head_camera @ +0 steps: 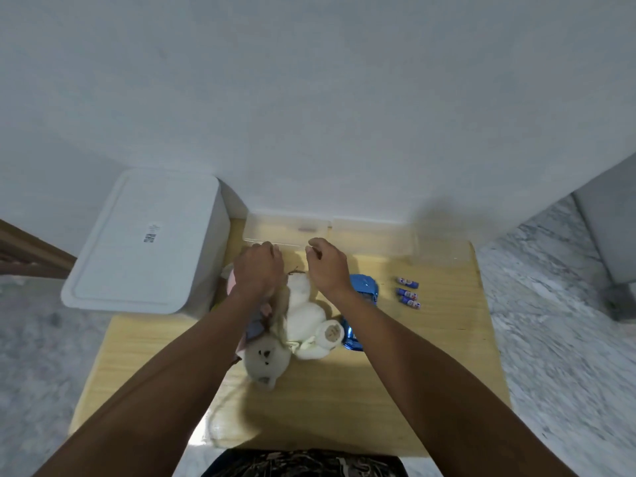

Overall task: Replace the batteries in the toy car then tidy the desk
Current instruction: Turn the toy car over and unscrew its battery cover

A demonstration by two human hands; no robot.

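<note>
- Left hand [258, 266] and right hand [326, 265], fingers curled, reach the clear box [285, 230] at 12 o'clock; grasp cannot be told.
- Blue toy car [364, 290] lies under the right forearm; batteries [408, 292] at its 3 o'clock.

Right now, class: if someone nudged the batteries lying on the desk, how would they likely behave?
The batteries are small cylinders lying on their sides, so they would probably roll. The wooden desk looks smooth and flat, so little would stop them.

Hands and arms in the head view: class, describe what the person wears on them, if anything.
Both the left hand and right hand are bare, with no gloves. No rings, watch or bracelet can be seen. The forearms are bare too, with no sleeves in view. Only dark patterned clothing shows at the bottom edge.
</note>
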